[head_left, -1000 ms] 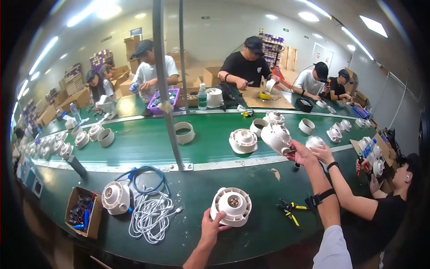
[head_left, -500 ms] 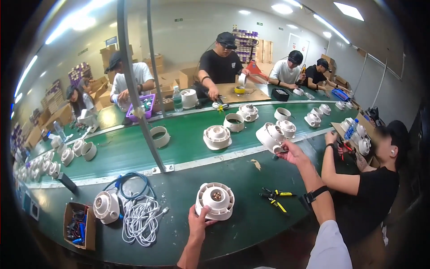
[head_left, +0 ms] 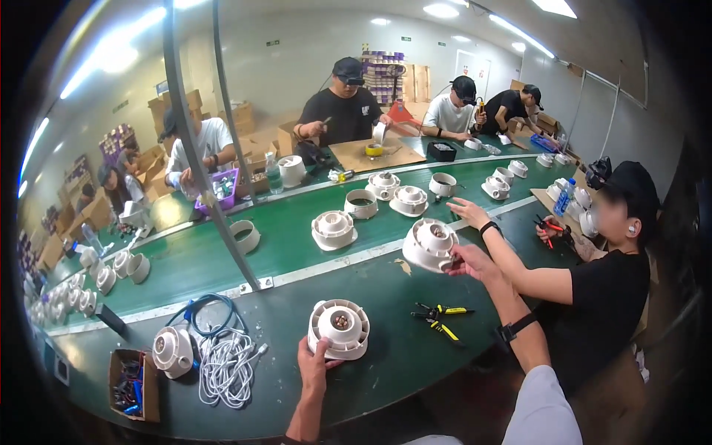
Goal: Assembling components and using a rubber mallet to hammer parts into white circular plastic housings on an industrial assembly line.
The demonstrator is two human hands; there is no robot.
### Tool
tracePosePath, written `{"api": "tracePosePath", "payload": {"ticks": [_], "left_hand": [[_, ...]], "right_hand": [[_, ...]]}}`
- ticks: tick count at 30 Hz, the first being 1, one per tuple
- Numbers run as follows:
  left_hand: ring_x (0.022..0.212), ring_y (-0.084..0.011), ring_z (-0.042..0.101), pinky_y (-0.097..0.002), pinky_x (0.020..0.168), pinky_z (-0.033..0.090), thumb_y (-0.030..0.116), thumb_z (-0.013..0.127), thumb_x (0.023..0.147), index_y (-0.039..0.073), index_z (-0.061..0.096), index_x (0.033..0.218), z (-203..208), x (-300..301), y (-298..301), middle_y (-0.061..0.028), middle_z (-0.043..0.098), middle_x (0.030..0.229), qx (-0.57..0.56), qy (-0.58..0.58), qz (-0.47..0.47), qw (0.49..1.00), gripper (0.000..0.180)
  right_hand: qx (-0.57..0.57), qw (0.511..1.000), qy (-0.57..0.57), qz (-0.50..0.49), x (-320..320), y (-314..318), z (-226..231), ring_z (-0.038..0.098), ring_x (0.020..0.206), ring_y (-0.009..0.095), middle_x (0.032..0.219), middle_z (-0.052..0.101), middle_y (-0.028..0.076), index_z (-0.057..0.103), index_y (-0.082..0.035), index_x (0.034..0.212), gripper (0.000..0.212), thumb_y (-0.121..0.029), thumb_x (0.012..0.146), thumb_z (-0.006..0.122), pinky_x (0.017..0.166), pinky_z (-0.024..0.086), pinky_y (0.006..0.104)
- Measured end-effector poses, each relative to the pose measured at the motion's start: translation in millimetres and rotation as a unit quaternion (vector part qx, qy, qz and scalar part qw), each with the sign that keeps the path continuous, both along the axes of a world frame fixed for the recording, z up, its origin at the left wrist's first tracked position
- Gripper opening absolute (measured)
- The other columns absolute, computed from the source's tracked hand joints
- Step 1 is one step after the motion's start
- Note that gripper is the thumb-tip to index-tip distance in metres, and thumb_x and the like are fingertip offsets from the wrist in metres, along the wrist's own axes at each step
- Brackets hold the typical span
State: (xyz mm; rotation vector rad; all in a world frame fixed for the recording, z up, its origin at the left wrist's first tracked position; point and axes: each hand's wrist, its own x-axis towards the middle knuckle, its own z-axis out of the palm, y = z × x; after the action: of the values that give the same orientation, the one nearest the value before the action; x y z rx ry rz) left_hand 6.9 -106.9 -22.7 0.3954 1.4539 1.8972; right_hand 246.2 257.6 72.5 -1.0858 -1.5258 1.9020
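Note:
A white round plastic housing (head_left: pixel 359 347) with ribs round its rim and copper-coloured pieces in its centre rests at the bench's front. My left hand (head_left: pixel 314 362) grips its left side, thumb on the rim. A similar white housing (head_left: pixel 424 251), slightly tilted, is held up by my right hand (head_left: pixel 473 262) over the bench's far edge beside the conveyor. My right fingers close on its lower right rim. Yellow-and-black wire strippers (head_left: pixel 443 320) lie on the bench between my hands, touched by neither.
Several white housings (head_left: pixel 333 231) stand on the green conveyor belt (head_left: pixel 293 259). At left are a white cable bundle (head_left: pixel 225 371), another housing (head_left: pixel 173 351) and a cardboard box (head_left: pixel 133 406) of parts. A metal post (head_left: pixel 215 156) rises ahead. A co-worker's hand (head_left: pixel 470 213) reaches in from the right.
My right hand has drawn its housing nearer, away from the belt. The right co-worker's arm has stretched toward the belt. The view has turned slightly right; my left hand keeps its hold.

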Motion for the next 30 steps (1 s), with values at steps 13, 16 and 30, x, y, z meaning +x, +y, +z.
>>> {"api": "tracePosePath", "payload": {"ticks": [13,16,30], "left_hand": [[0.098,-0.0287,0.061,-0.0374,0.065,0.061,0.029,0.066,0.084,-0.003,0.036,0.132,-6.5,-12.9,-2.4,-0.0186,0.05,0.119,0.027,-0.005,0.135,0.99,0.065],[0.098,-0.0291,0.06,-0.0373,0.066,0.06,0.031,0.066,0.084,-0.003,0.036,0.132,-13.4,-17.6,-3.4,-0.0182,0.049,0.12,0.029,0.004,0.164,0.986,0.066],[0.102,-0.0296,0.061,-0.0389,0.082,0.051,0.042,0.065,0.086,-0.007,0.048,0.125,-22.3,-56.3,-23.2,-0.0194,0.059,0.113,-0.178,0.191,0.293,0.92,0.065]], "right_hand": [[0.017,0.995,-0.089,-0.04,63.9,-20.9,-33.9,0.068,0.065,0.025,0.078,0.064,0.015,0.06,0.003,0.087,0.028,-0.025,0.089,0.056,0.057,0.058,0.0326],[0.017,0.993,-0.102,-0.064,82.6,-18.0,-44.7,0.068,0.065,0.026,0.078,0.064,0.016,0.059,0.003,0.088,0.029,-0.026,0.089,0.057,0.056,0.058,0.0326],[0.108,0.96,-0.188,-0.178,101.0,-3.1,-50.4,0.069,0.069,0.035,0.078,0.066,0.023,0.062,0.012,0.079,0.032,-0.019,0.083,0.057,0.062,0.058,0.0416]]}}
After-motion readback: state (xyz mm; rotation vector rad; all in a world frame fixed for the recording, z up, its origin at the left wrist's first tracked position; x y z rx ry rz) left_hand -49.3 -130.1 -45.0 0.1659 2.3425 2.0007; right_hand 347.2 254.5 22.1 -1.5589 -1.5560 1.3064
